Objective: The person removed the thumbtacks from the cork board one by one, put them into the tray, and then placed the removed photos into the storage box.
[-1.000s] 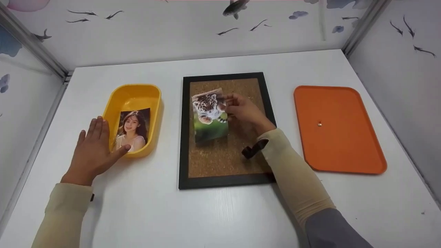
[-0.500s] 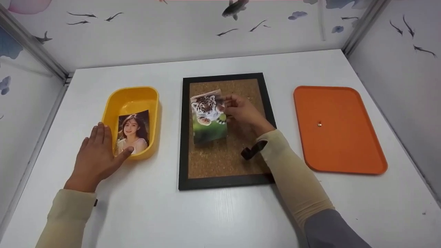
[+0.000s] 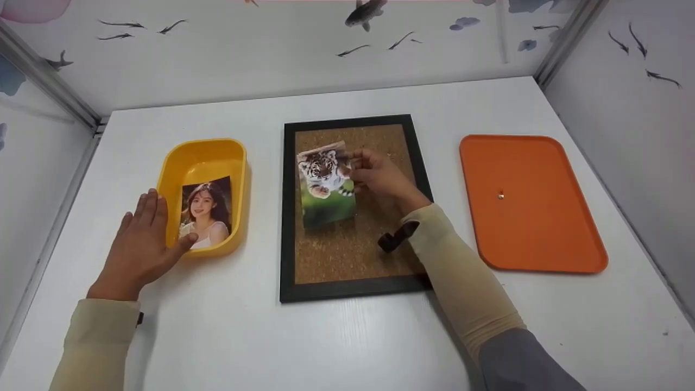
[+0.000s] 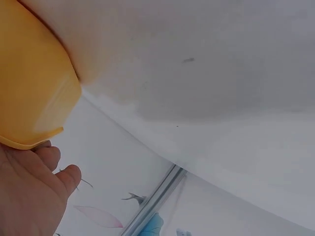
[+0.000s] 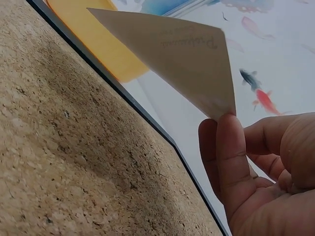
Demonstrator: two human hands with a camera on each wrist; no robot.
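My right hand [image 3: 383,176] pinches the right edge of a tiger cub photo [image 3: 328,203] between thumb and fingers. The photo hangs tilted just above the black-framed cork board [image 3: 353,260]. From the right wrist view, its pale back [image 5: 192,59] shows faint printing, and a gap separates it from the cork. Straight-fingered, my left hand [image 3: 136,244] lies over the left rim of a yellow bin [image 3: 241,195], its thumb at the near end. Inside that bin rests a portrait photo [image 3: 205,214] of a person. Only part of the left hand shows in the left wrist view.
To the right of the board lies an orange tray [image 3: 535,228] with one small shiny piece [image 3: 500,196] on it, perhaps a pin. The white table [image 3: 326,347] is bounded by white walls [image 3: 260,65] printed with fish.
The yellow bin and my left hand have shifted slightly left and toward me, with some camera movement too. My right hand keeps the tiger photo in nearly the same spot over the board.
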